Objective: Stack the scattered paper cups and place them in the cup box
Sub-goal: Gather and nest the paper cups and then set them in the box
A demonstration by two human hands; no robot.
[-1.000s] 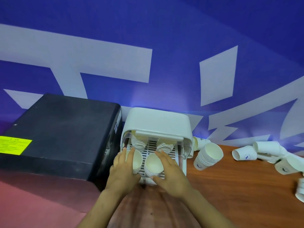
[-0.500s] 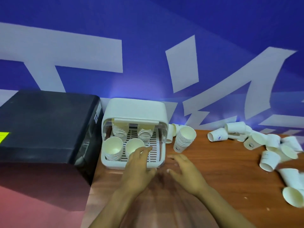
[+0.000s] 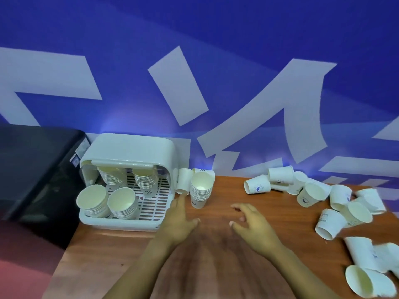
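The white cup box [image 3: 127, 149] stands open at the table's left, holding several stacks of paper cups [image 3: 95, 201] on its slotted tray. Just right of the box stands another stack of cups [image 3: 200, 190], with single cups [image 3: 183, 183] leaning behind it. Scattered white paper cups [image 3: 311, 194] lie on their sides across the right of the table. My left hand [image 3: 179, 221] hovers over the table with straight fingers, its fingertips close to the standing stack. My right hand [image 3: 252, 225] is spread above the table's middle, holding nothing.
A black machine [image 3: 36, 169] sits left of the cup box. The wooden table [image 3: 216, 266] runs up to a blue and white wall [image 3: 216, 83]. More loose cups [image 3: 362, 279] lie at the front right edge.
Both hands have drawn back out of the cup box and moved right over the table. My view has swung right, bringing more scattered cups into sight.
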